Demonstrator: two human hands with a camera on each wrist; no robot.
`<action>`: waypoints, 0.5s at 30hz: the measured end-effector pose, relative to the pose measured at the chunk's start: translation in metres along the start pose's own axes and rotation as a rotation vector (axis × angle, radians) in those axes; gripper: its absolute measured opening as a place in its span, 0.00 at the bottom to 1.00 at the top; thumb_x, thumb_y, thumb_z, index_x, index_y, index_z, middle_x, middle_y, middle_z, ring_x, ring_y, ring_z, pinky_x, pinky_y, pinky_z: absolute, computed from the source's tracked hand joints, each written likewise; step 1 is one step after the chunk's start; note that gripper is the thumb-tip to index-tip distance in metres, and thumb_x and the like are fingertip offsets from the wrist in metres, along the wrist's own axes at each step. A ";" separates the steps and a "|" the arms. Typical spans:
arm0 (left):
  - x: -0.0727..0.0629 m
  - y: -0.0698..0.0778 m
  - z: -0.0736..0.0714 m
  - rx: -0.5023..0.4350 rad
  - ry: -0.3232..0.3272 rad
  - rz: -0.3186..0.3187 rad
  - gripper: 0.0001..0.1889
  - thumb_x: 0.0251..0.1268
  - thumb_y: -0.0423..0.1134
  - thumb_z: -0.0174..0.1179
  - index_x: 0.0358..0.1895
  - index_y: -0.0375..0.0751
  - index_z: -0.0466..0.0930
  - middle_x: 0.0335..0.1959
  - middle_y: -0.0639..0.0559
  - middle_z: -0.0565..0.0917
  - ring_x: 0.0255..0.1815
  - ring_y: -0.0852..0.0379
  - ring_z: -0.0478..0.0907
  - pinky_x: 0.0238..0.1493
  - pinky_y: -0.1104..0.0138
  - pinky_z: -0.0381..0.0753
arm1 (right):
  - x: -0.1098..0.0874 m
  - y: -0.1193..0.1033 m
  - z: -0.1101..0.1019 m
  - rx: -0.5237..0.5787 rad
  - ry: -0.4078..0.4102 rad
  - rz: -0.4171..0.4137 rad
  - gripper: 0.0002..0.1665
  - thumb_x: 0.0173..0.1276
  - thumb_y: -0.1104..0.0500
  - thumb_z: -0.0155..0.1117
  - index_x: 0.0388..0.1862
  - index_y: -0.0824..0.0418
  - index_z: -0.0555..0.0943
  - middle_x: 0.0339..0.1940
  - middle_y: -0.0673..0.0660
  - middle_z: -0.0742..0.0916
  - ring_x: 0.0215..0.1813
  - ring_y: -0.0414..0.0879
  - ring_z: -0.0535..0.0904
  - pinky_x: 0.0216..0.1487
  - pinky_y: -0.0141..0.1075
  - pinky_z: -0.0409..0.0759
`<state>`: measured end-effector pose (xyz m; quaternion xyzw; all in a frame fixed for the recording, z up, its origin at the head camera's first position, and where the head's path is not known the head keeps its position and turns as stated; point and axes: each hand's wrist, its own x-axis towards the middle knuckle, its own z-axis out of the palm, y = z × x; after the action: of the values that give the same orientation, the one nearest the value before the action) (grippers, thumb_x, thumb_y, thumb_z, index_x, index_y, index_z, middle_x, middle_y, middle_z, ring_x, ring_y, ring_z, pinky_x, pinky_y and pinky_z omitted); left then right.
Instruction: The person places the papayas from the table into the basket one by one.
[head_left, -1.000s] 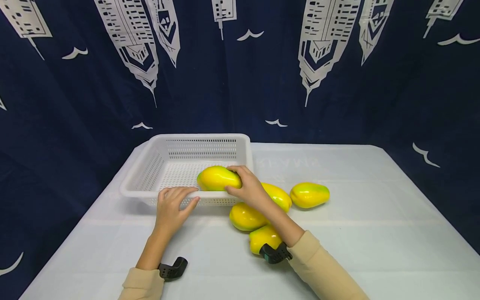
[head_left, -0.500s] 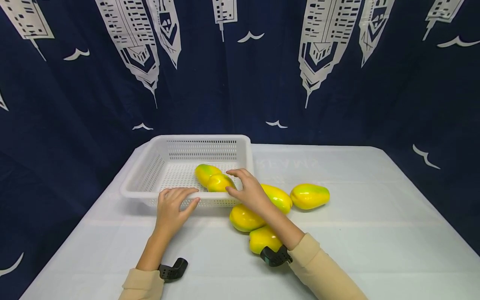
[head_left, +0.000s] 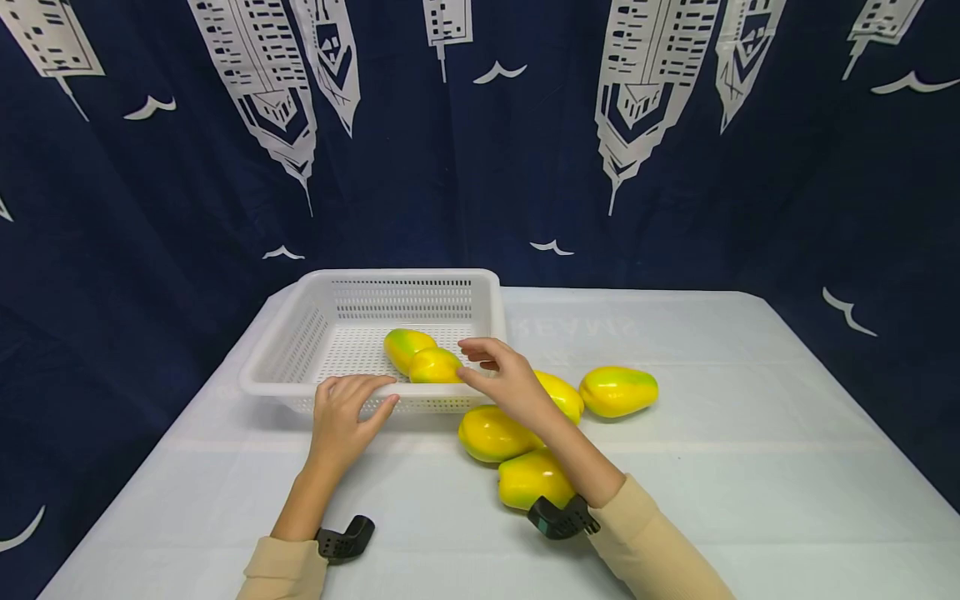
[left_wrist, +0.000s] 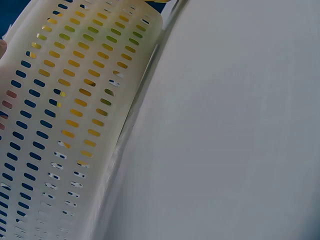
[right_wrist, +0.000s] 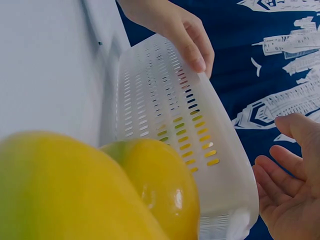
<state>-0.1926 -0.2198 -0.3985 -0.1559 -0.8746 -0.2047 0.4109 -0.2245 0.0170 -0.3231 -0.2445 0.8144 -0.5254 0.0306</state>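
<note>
My left hand (head_left: 347, 417) grips the front rim of a white perforated plastic basket (head_left: 300, 389); in the right wrist view its thumb lies outside the wall and its fingers reach over the rim. Two yellow-green mangoes lie touching inside the basket: a rear mango (head_left: 405, 346) and a front mango (head_left: 435, 367). My right hand (head_left: 510, 383) hovers over the front right corner, fingers loosely bent and holding nothing, just right of the front mango. In the left wrist view, yellow and green show through the slots of the basket wall (left_wrist: 75, 90).
Below my right forearm lie several mangoes: one near the basket (head_left: 491, 435), one closer to me (head_left: 532, 481), another partly behind the wrist (head_left: 562, 396). A further mango (head_left: 618, 392) sits to the right on the white-covered table (head_left: 750, 467). A dark blue printed curtain (head_left: 480, 183) hangs behind.
My right hand has let go of a mango, which now rests against the other one in the basket. The hand has drawn slightly right, away from it. My left hand stays on the rim.
</note>
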 end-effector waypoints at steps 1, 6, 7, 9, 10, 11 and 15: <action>0.000 0.000 0.000 0.001 0.000 -0.001 0.13 0.49 0.44 0.63 0.39 0.47 0.82 0.36 0.50 0.85 0.41 0.50 0.78 0.51 0.55 0.60 | -0.001 -0.001 -0.001 0.015 0.000 -0.003 0.25 0.63 0.57 0.60 0.59 0.60 0.71 0.57 0.59 0.77 0.59 0.51 0.72 0.63 0.44 0.67; 0.000 0.000 0.000 0.002 -0.005 -0.003 0.13 0.49 0.44 0.63 0.39 0.47 0.82 0.36 0.51 0.85 0.42 0.50 0.78 0.51 0.55 0.60 | -0.004 0.004 -0.004 0.046 0.018 0.014 0.24 0.63 0.55 0.59 0.58 0.57 0.71 0.56 0.57 0.78 0.58 0.49 0.73 0.63 0.43 0.68; 0.001 0.000 0.000 0.001 -0.007 -0.005 0.13 0.49 0.44 0.63 0.39 0.47 0.82 0.36 0.51 0.85 0.42 0.50 0.78 0.51 0.55 0.60 | -0.003 0.007 -0.005 0.042 0.026 0.011 0.24 0.63 0.54 0.59 0.58 0.55 0.71 0.56 0.55 0.79 0.58 0.48 0.73 0.62 0.42 0.69; 0.001 0.000 0.000 0.000 -0.010 -0.008 0.13 0.49 0.44 0.63 0.40 0.48 0.81 0.36 0.51 0.85 0.42 0.50 0.78 0.51 0.55 0.60 | -0.004 0.006 -0.007 0.041 0.040 0.005 0.23 0.64 0.53 0.58 0.58 0.55 0.72 0.55 0.55 0.79 0.57 0.47 0.74 0.62 0.42 0.69; 0.001 0.000 0.000 -0.001 -0.011 -0.009 0.13 0.49 0.44 0.63 0.40 0.48 0.81 0.36 0.51 0.85 0.42 0.50 0.78 0.51 0.55 0.60 | -0.005 0.006 -0.008 0.040 0.048 -0.001 0.23 0.64 0.53 0.58 0.57 0.55 0.72 0.55 0.54 0.79 0.57 0.47 0.74 0.62 0.42 0.69; 0.001 0.000 0.000 0.000 -0.014 -0.011 0.12 0.49 0.44 0.63 0.40 0.48 0.81 0.36 0.51 0.85 0.42 0.50 0.78 0.51 0.55 0.60 | -0.006 0.005 -0.009 0.038 0.055 -0.013 0.22 0.64 0.53 0.58 0.57 0.55 0.72 0.54 0.55 0.80 0.57 0.47 0.74 0.61 0.42 0.70; 0.000 0.000 0.000 0.002 -0.017 -0.010 0.12 0.50 0.44 0.62 0.40 0.48 0.81 0.36 0.51 0.85 0.42 0.50 0.78 0.51 0.54 0.60 | -0.008 0.001 -0.015 0.040 0.085 -0.040 0.20 0.63 0.53 0.59 0.55 0.54 0.74 0.53 0.53 0.81 0.55 0.46 0.75 0.61 0.40 0.70</action>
<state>-0.1925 -0.2199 -0.3982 -0.1528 -0.8791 -0.2043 0.4027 -0.2220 0.0335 -0.3192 -0.2377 0.7992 -0.5520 -0.0095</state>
